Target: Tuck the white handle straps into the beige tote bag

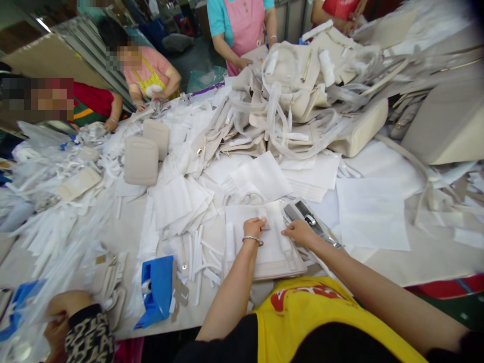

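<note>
My left hand, with a silver bracelet on the wrist, pinches a small white paper strip on top of a flat cream bag that lies in front of me under white tissue. My right hand rests closed on the bag's right edge, beside a grey metal tool. What its fingers grip is hidden. Loose white strips lie just left of the bag.
A heap of cream handbags fills the table's far middle and right. White paper sheets lie to the right. A blue tape dispenser stands near left. Several other people work at the far and left edges, one hand at bottom left.
</note>
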Tool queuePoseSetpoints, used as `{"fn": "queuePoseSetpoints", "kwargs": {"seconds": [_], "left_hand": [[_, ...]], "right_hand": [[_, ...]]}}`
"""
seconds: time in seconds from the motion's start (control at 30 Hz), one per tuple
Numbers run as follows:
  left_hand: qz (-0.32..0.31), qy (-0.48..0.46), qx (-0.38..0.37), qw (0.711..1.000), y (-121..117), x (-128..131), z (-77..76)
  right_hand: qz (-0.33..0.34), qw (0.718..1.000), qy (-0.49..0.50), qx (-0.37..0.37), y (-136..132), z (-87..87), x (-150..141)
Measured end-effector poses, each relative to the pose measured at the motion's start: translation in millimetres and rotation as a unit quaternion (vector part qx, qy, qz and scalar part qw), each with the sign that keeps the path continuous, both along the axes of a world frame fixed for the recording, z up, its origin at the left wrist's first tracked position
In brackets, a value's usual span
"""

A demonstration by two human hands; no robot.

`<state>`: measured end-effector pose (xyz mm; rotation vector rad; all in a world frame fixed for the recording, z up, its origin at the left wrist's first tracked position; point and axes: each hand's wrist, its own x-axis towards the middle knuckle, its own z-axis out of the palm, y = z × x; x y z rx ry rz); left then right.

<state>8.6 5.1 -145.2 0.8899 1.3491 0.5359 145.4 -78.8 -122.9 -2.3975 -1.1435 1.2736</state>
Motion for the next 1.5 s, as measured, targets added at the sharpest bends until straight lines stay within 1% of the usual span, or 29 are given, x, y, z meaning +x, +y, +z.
{"fn": "queuePoseSetpoints", "kwargs": {"seconds": [0.1,0.2,0.27,0.3,0.37,0.4,0.43,0.5,0.63,0.73,0.87,0.93,1.03,1.17,1.27,1.33,1.37,1.5], "left_hand": [[-0.016,0.014,0.006,1.000,-1,-4,1.6],[-0.023,0.015,0.010,1.000,-2,-8,0.2],[-0.024,0.003,0.016,1.000,-5,-11,-3.1],[-0.023,-0.006,0.023,0.999,-7,-11,-5.5],[-0.017,-0.023,0.040,0.999,-13,-11,-10.8],[-0.011,-0.029,0.048,0.998,-17,-11,-13.5],[-0.006,-0.033,0.052,0.998,-21,-10,-16.1],[0.006,-0.035,0.050,0.998,-29,-8,-20.6],[0.010,-0.040,0.022,0.999,-37,-9,-25.3],[0.003,-0.057,-0.004,0.998,-39,-13,-22.9],[-0.019,-0.068,-0.039,0.997,-40,-14,-13.7],[-0.028,-0.076,-0.050,0.995,-41,-13,-9.0],[-0.032,-0.097,-0.062,0.993,-42,-14,-2.7],[-0.030,-0.112,-0.052,0.992,-45,-14,6.3],[-0.065,-0.114,-0.036,0.991,-46,-8,11.3],[-0.080,-0.101,-0.033,0.991,-47,-4,11.8],[-0.076,-0.094,-0.034,0.992,-47,-2,11.1],[-0.042,-0.081,-0.029,0.995,-47,1,5.2]], "right_hand": [[0.017,1.000,-0.015,-0.005,11,2.2,-3],[0.020,0.999,-0.032,-0.009,12,13.2,-5],[0.003,0.999,-0.028,0.030,7,23.9,-8],[-0.010,0.998,-0.009,0.062,3,29.0,-11],[-0.036,0.989,0.061,0.133,-5,35.9,-18],[-0.046,0.980,0.104,0.162,-8,36.8,-23],[-0.053,0.971,0.143,0.184,-10,35.5,-27],[-0.073,0.956,0.195,0.207,-11,27.8,-35],[-0.112,0.946,0.204,0.224,-6,4.6,-44],[-0.151,0.937,0.209,0.234,-6,-7.9,-45],[-0.204,0.925,0.221,0.232,-7,-18.3,-45],[-0.217,0.925,0.218,0.223,-6,-21.0,-45],[-0.222,0.932,0.192,0.211,-4,-21.2,-45],[-0.227,0.939,0.137,0.218,-2,-18.3,-44],[-0.241,0.939,0.127,0.211,-2,-18.4,-43],[-0.256,0.933,0.148,0.206,-2,-19.8,-42],[-0.261,0.928,0.173,0.202,-2,-20.4,-41],[-0.266,0.890,0.314,0.196,-2,-19.1,-34]]}}
